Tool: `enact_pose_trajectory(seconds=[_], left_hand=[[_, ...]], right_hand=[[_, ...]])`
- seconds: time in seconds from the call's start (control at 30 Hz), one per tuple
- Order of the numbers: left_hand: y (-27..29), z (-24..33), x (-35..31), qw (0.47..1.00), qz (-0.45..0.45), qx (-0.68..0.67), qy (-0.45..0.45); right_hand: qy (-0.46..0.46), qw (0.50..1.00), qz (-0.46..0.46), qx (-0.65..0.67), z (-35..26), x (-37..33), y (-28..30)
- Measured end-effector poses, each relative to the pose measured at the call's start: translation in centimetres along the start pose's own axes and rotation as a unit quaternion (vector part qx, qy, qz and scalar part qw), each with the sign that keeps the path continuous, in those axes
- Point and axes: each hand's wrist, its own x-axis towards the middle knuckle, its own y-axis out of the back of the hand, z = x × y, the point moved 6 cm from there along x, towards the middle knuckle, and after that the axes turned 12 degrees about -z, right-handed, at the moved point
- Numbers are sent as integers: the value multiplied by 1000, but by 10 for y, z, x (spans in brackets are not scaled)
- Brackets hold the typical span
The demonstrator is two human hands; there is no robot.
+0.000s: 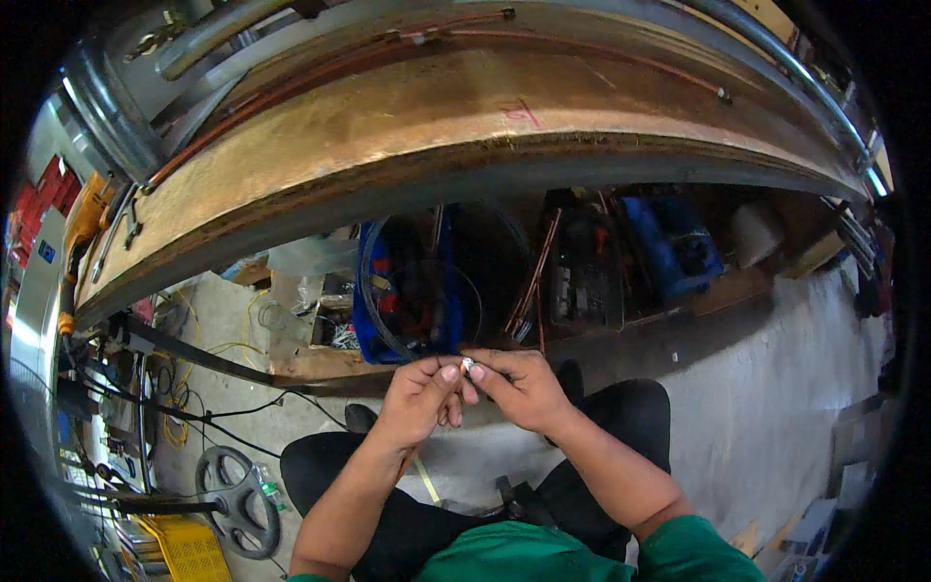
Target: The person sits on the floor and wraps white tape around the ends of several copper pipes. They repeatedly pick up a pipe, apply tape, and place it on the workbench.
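My left hand [422, 398] and my right hand [521, 388] meet in front of me, above my lap. Between their fingertips is a small shiny silver-white piece [468, 364], too small to name. The right thumb and forefinger pinch it. On the left, thumb and fingers are closed against its other side, the lower fingers curled. Just beyond the hands, under the bench, stands a blue bin [369, 330] with red and dark things in it. A thin wire coil [365, 281] loops over that bin.
The wooden bench [388, 121] spans the view ahead, with thin copper-coloured rods [582, 41] on top. Beneath it are another blue bin [669, 242] and a bundle of rods [529, 301]. At lower left are a black handwheel [238, 504], a yellow crate [184, 548] and cables [242, 415].
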Motion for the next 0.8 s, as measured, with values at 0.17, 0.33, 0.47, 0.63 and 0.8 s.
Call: enact_pose_trajectory(seconds=[0.17,0.33,0.47,0.63,0.8], left_hand=[[-3,3,4,1000,13,11,-2],[1,-1,5,999,34,16,-29],[-3,2,6,997,61,19,-35],[-3,2,5,999,28,-17,-19],[-4,5,1,992,-56,-110,11]], right_hand=[[-21,1000,9,-10,-11,0,8],[3,998,23,-61,-17,1,10],[5,996,28,-88,-15,2,11],[15,999,21,-46,-6,4,11],[8,999,-18,50,-5,2,9]])
